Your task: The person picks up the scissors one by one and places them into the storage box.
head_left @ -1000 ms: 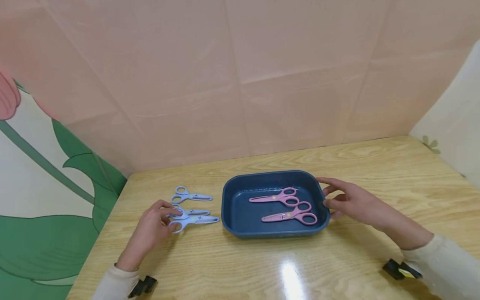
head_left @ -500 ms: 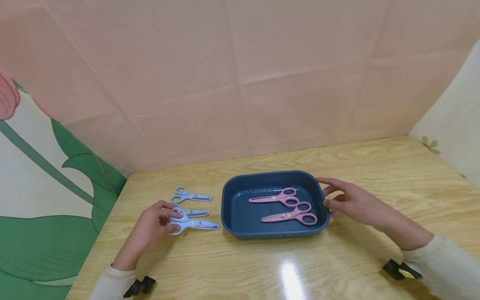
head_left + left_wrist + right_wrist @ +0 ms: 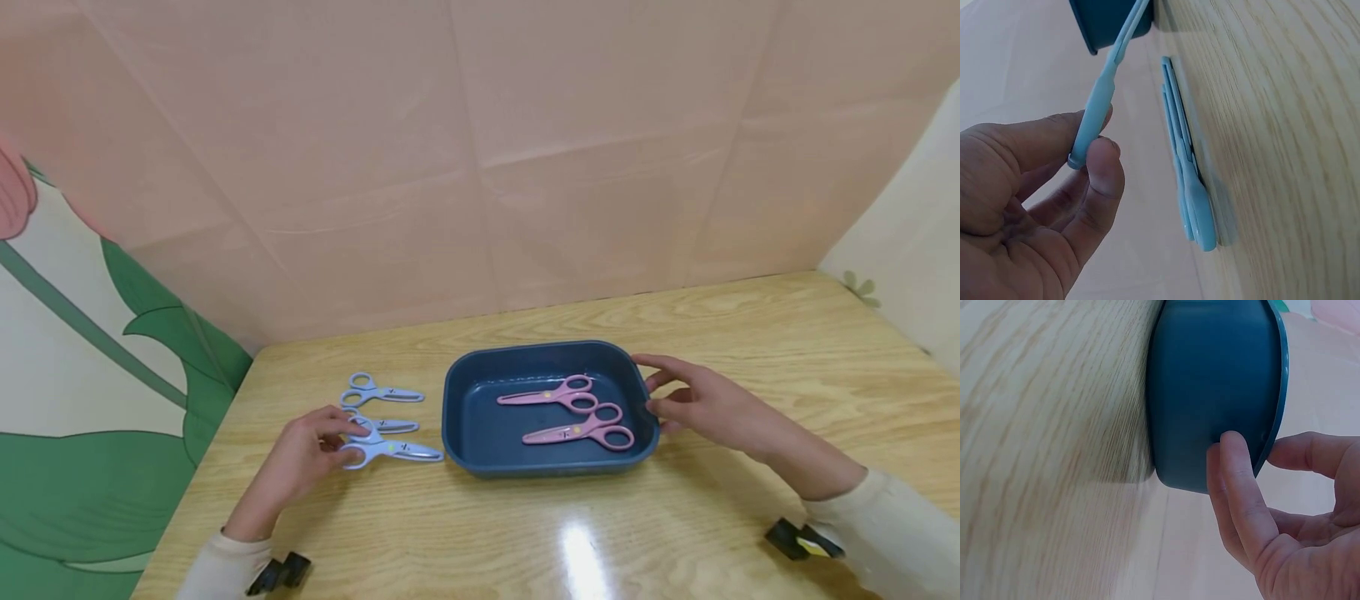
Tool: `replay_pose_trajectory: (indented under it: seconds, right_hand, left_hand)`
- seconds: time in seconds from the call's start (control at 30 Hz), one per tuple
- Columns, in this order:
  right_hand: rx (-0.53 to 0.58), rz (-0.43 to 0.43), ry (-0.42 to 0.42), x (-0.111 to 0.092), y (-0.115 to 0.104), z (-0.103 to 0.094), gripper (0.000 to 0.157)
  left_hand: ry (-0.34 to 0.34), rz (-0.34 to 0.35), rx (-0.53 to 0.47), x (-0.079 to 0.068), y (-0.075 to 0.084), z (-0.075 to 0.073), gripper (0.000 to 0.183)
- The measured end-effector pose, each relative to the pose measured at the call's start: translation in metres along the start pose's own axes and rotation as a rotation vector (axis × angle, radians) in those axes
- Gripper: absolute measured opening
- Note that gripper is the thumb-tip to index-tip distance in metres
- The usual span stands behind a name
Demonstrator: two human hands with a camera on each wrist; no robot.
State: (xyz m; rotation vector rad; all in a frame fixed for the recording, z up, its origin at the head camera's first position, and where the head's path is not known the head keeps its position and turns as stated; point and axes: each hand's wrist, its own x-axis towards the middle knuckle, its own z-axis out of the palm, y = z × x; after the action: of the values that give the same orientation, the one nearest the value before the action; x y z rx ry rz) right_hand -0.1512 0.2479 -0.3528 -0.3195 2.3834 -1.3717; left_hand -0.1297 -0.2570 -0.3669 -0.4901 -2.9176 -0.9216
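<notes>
My left hand [image 3: 307,446] pinches the handle loops of light blue scissors [image 3: 402,450] between thumb and fingers. In the left wrist view the held scissors [image 3: 1096,112] are raised off the table, tips toward the tray. Two more light blue scissors lie on the table behind them, the farther scissors [image 3: 393,394] in full sight and the nearer scissors [image 3: 397,426] partly covered by the held ones. My right hand [image 3: 708,404] holds the right end of the dark blue tray [image 3: 536,469], a digit at its rim and fingertips against its outer wall [image 3: 1210,394].
Inside the tray lie two pink scissors, the back pair [image 3: 536,398] and the front pair [image 3: 558,434], handles to the right. A pinkish sheet [image 3: 480,208] rises behind the wooden table [image 3: 450,542]. A printed plant panel stands at the left.
The left hand has lifted the nearest blue scissors a little and shifted them slightly right, their tips now at the tray's left edge. The right hand and tray have stayed still.
</notes>
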Motion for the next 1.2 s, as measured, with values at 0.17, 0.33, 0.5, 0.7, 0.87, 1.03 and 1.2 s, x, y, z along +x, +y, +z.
replay_pose_trajectory:
  seconds: [0.17,0.33,0.5,0.7,0.87,1.03,1.2]
  right_hand:
    - [-0.006,-0.001,0.001,-0.0001,0.0001,0.0001,0.067]
    - [-0.013,-0.004,0.000,-0.0001,0.0006,0.0003,0.067]
    - [-0.014,-0.001,-0.002,0.0001,0.0015,0.0007,0.067]
    - [-0.018,-0.001,0.002,0.0005,0.0020,0.0005,0.067]
    - [-0.014,0.000,0.006,0.0010,0.0017,0.0004,0.067]
    - [-0.018,-0.001,0.007,0.0008,0.0013,0.0005,0.066]
    - [-0.021,-0.004,0.008,0.0006,0.0011,0.0002,0.067]
  left_hand:
    - [0.003,0.004,-0.012,-0.0003,-0.0004,0.0000,0.021]
    - [0.011,-0.015,-0.014,0.0001,-0.0010,0.0015,0.020]
    - [0.014,-0.033,0.003,0.0009,-0.0002,0.0033,0.020]
    - [0.032,-0.027,0.000,0.0020,0.0005,0.0044,0.022]
    - [0.042,-0.003,0.010,0.0021,0.0010,0.0041,0.022]
    - [0.045,0.011,0.020,0.0020,0.0013,0.0036,0.020]
    - [0.047,0.005,0.024,0.0017,0.0032,0.0035,0.019]
